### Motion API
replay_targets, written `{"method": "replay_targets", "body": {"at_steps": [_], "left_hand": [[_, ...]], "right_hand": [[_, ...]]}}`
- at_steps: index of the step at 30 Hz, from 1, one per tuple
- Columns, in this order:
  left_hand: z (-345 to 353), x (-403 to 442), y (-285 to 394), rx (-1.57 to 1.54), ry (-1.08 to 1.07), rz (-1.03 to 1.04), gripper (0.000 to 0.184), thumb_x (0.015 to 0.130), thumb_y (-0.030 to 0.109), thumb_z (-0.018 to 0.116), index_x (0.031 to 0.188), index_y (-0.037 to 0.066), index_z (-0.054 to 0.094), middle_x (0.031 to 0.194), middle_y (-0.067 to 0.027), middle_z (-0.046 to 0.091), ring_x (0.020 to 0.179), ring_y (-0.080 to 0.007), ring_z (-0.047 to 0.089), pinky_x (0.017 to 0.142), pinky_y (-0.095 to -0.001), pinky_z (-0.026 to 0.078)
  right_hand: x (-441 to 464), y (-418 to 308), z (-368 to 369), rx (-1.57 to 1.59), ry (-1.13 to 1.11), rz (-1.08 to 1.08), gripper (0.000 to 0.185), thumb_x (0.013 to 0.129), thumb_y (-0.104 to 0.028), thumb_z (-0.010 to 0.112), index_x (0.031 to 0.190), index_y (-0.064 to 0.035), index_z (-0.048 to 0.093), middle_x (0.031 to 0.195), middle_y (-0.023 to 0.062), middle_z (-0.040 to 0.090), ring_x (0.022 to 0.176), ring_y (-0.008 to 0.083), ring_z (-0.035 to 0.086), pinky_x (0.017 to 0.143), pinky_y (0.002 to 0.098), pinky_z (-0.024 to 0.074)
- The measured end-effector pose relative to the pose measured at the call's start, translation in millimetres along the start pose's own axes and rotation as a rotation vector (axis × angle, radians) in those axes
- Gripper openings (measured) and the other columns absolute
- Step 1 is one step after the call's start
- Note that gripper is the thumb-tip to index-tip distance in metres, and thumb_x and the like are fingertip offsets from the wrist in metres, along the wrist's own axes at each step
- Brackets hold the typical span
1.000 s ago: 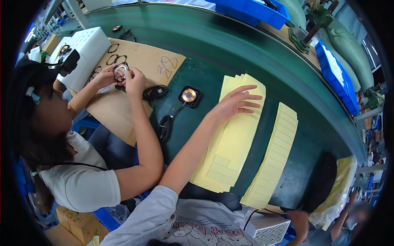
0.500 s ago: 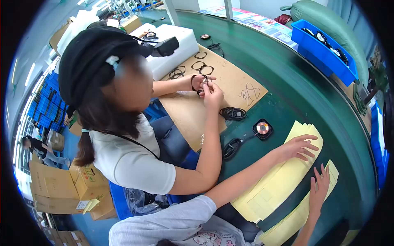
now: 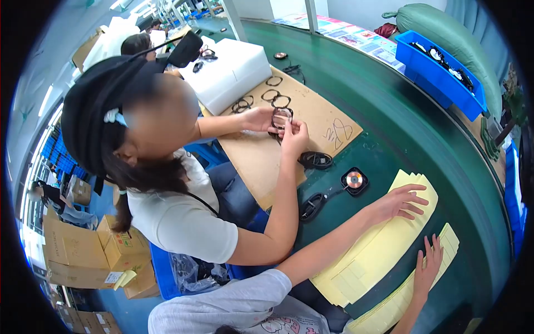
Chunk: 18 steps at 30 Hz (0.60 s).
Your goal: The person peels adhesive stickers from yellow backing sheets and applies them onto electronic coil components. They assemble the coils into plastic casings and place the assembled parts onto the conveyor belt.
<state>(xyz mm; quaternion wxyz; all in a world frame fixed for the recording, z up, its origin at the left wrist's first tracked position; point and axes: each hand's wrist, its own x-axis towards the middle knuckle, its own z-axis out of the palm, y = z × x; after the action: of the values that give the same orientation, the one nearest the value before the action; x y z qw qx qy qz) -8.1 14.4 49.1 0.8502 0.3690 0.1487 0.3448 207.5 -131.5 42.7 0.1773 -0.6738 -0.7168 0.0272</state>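
Observation:
My left hand (image 3: 397, 204) lies on a wide fanned stack of yellow paper sheets (image 3: 361, 253), its fingers spread and closed on nothing. My right hand (image 3: 427, 267) is over a narrower stack of yellow strips (image 3: 397, 303), fingers stretched out along its edge. Both stacks lie slantwise on the green work surface. Just beyond my left hand is a square black charger pad (image 3: 354, 181) with a copper coil showing, joined to a bundled black cable (image 3: 313, 206).
A co-worker beside me holds a black frame (image 3: 282, 118) above a cardboard sheet (image 3: 253, 161) with several black rings. Another coiled cable (image 3: 315, 160) lies at its edge. A white foam block (image 3: 236, 72) stands behind; a blue bin (image 3: 439, 72) of parts is far right.
My hands have barely moved; the right one has shifted slightly down and left. The co-worker's head has moved left, and the frame in their hands is turned to show its face.

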Motion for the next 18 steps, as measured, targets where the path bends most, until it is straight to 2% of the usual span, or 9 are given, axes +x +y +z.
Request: {"method": "replay_targets", "body": {"at_steps": [10, 18], "left_hand": [[-0.5, 1.8, -1.4, 0.011, 0.001, 0.019, 0.048, 0.092, 0.028, 0.048, 0.136, 0.013, 0.036, 0.120, -0.0099, 0.057, 0.101, -0.0209, 0.060, 0.082, -0.0324, 0.050], [-1.2, 0.6, -1.6, -0.003, 0.004, 0.010, 0.045, 0.093, 0.028, 0.048, 0.135, 0.014, 0.037, 0.120, -0.0097, 0.057, 0.102, -0.0203, 0.060, 0.082, -0.0320, 0.050]], "right_hand": [[0.1, -0.8, -3.7, 0.023, -0.019, 0.022, 0.035, 0.093, -0.017, 0.044, 0.125, -0.0069, 0.052, 0.136, 0.0109, 0.043, 0.131, 0.0275, 0.033, 0.110, 0.0453, 0.0178], [1.6, -2.4, -3.2, 0.026, 0.001, 0.016, 0.033, 0.091, -0.014, 0.048, 0.123, -0.0081, 0.054, 0.135, 0.0106, 0.044, 0.130, 0.0282, 0.034, 0.109, 0.0462, 0.0199]]}}
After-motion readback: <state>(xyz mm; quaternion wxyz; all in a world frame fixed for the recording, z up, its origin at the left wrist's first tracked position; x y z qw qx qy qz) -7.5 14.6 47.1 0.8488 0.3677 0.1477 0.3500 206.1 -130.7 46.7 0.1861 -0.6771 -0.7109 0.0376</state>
